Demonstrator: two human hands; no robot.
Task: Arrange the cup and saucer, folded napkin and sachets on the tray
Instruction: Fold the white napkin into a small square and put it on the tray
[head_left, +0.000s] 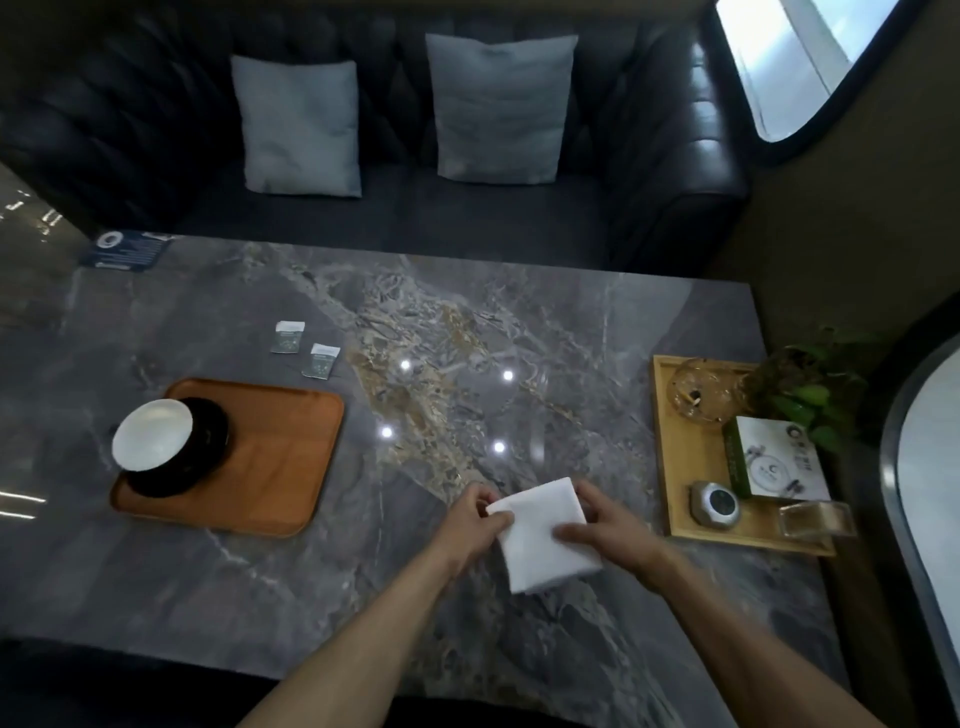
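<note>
A white napkin (543, 535) lies folded into a rough square on the marble table, near the front middle. My left hand (475, 522) pinches its left edge, and my right hand (605, 525) presses on its right side. The brown wooden tray (280, 452) sits to the left. On the tray's left end stands a white cup (151, 434) on a black saucer (179, 470). Two small sachets (288, 336) (320, 359) lie on the table just behind the tray.
A light wooden tray (691, 499) at the right edge holds a glass ashtray (704, 395), a box (776, 460), a round silver device (716, 504) and a clear holder. A plant (810, 395) stands beside it. A dark card (127, 251) lies far left. A sofa with cushions runs behind the table.
</note>
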